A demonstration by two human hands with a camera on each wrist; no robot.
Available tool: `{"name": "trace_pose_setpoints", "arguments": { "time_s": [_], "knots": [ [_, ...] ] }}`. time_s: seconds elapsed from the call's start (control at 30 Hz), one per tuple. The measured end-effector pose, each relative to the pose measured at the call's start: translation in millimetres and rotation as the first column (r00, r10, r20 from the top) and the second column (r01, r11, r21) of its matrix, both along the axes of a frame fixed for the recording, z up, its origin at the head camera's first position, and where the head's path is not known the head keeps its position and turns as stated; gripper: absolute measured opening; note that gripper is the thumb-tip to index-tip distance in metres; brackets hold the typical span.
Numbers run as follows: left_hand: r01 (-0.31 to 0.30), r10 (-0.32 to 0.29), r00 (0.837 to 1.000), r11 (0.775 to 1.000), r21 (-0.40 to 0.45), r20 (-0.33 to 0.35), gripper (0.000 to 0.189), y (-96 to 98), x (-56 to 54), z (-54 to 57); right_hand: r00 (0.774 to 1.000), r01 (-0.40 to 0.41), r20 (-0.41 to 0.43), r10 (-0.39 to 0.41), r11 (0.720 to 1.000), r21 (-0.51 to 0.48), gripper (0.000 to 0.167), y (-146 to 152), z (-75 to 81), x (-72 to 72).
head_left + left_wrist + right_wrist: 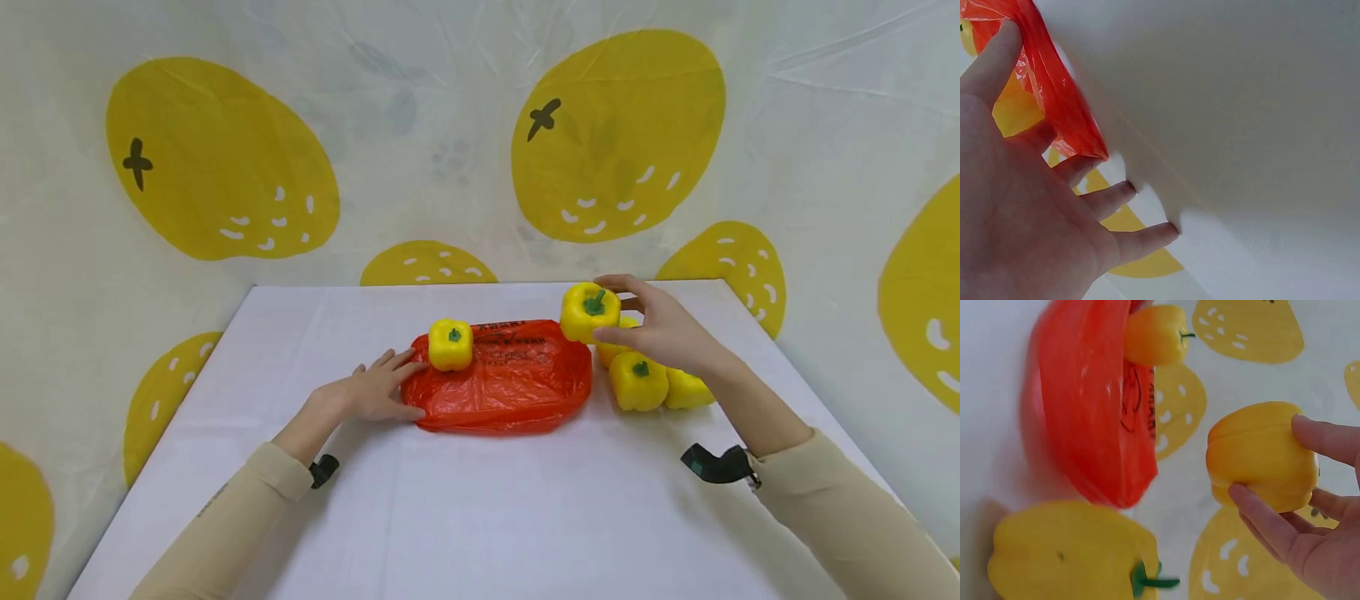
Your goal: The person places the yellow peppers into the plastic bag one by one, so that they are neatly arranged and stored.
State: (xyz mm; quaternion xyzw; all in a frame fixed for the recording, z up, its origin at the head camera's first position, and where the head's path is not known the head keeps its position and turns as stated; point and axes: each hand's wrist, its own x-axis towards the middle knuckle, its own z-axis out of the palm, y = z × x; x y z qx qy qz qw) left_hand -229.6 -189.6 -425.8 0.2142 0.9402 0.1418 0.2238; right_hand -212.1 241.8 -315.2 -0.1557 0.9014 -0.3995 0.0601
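A red plastic bag (517, 392) with dark lettering lies in the middle of the white table. On its upper left part sits a yellow bell pepper (450, 354) with a green stem. My left hand (372, 390) has its fingers spread at the bag's left edge; in the left wrist view, the thumb and some fingertips touch the red plastic (1063, 100). Above the bag's right end, my right hand (656, 325) holds another yellow bell pepper (577, 315) between thumb and fingers. The right wrist view shows this held pepper (1260, 453) raised off the table.
Several more yellow bell peppers (637, 383) are clustered on the table (495, 508) just right of the bag, beneath my right hand. Behind the table hangs a pale cloth (450, 108) printed with large yellow fruit shapes. Dark wrist mounts (718, 463) sit at both cuffs.
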Motion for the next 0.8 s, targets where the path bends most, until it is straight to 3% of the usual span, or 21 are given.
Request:
{"name": "trace_pose_setpoints", "arguments": {
  "time_s": [0.37,0.8],
  "knots": [
    [0.003,-0.003,1.0,1.0,-0.005,-0.005,0.091,0.1,-0.4,-0.7,0.995,-0.086,0.041,0.09,0.993,-0.086,0.071,-37.4,-14.6,7.3],
    [0.004,-0.004,1.0,1.0,0.01,-0.007,0.091,0.3,-1.6,-1.1,0.991,-0.11,0.062,0.115,0.991,-0.079,0.07,-76.5,-38.5,14.5]
  ]
}}
